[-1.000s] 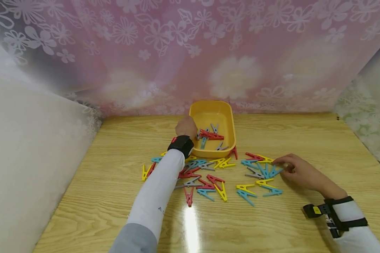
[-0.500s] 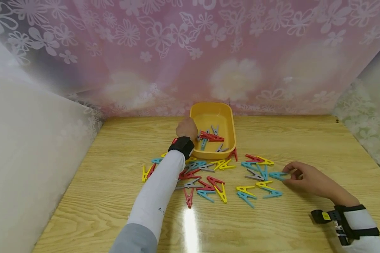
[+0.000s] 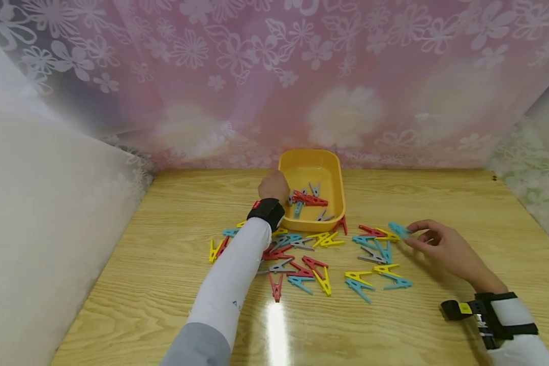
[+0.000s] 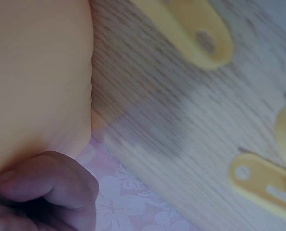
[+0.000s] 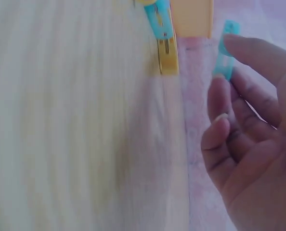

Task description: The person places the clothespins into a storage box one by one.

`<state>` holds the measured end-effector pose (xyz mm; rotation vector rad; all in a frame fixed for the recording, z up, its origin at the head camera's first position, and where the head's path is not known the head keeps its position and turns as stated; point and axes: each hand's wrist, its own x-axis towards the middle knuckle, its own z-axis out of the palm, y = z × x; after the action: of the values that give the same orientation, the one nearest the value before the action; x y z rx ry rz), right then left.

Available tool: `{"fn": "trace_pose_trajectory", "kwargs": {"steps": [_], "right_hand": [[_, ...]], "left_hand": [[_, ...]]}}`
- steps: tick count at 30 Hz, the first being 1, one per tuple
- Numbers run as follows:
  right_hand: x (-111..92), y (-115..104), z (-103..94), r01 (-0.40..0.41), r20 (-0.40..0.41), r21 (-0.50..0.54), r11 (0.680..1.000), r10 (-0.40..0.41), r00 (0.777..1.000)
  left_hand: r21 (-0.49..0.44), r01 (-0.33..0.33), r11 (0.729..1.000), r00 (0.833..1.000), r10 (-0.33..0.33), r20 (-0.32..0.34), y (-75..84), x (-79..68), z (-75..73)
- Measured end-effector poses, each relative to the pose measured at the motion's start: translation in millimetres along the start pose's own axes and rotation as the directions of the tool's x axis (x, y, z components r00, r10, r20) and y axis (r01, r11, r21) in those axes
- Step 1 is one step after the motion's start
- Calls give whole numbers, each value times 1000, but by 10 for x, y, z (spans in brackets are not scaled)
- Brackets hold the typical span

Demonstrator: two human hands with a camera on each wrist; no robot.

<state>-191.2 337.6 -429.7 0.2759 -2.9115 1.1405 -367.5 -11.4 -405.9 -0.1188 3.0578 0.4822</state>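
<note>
My left hand (image 3: 274,185) grips the left rim of a yellow plastic tub (image 3: 342,188). In the left wrist view its curled fingers (image 4: 56,187) lie against the tub wall (image 4: 37,72). Several grey, red and blue clothespins lie in the tub, among them a red clothespin (image 3: 312,200). On the right, my right hand (image 3: 439,249) pinches a blue clothespin (image 3: 398,230) between thumb and fingertips, raised over the table beside a small group of pegs. The right wrist view shows this blue clothespin (image 5: 226,48) at the fingertips, with the other fingers loosely curled.
Red, yellow, blue and grey clothespins are scattered in front of the tub, such as a yellow clothespin (image 3: 322,282). Another group lies to the right, including a grey clothespin (image 3: 371,254). A flowered pink curtain (image 3: 238,122) hangs behind the wooden table (image 3: 347,335).
My right hand took hold of a blue clothespin in the right group, drew it to the right, then lifted it up and away from me. The left hand stays on the tub.
</note>
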Motion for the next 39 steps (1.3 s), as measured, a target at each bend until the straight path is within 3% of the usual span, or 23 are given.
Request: {"fn": "trace_pose_trajectory", "kwargs": {"steps": [20,39], "right_hand": [[651,-356,225,4,-156,57,998,5,988],[1241,-851,522,61,-161,144,988,-38,986]], "left_hand": [[14,-17,1000,1000,17,-7,-18,2,-24],[44,11,999,1000,-10,-14,8,-31,-36]]}}
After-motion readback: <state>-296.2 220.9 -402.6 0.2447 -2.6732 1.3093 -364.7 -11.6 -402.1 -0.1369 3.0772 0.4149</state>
